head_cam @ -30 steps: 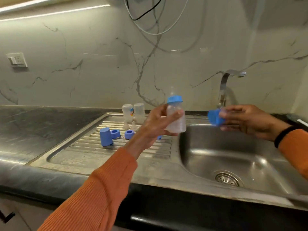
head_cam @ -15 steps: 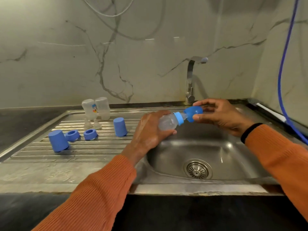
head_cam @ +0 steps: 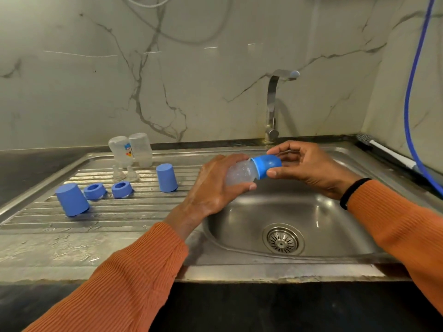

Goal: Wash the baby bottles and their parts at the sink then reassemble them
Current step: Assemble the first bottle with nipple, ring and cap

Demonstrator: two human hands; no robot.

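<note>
Steel sink (head_cam: 354, 164) under marble wall (head_cam: 72, 92); left hand (head_cam: 213, 188) grip clamped on bottle (head_cam: 241, 173), right hand (head_cam: 309, 168) on cap (head_cam: 267, 165).

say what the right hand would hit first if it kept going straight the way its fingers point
The right hand points left, its fingers around the blue cap. Straight on, it would likely meet the left hand holding the bottle; depth looks similar.

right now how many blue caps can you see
3: one blue cap on the held bottle over the sink, two upside down on the drainboard.
</note>
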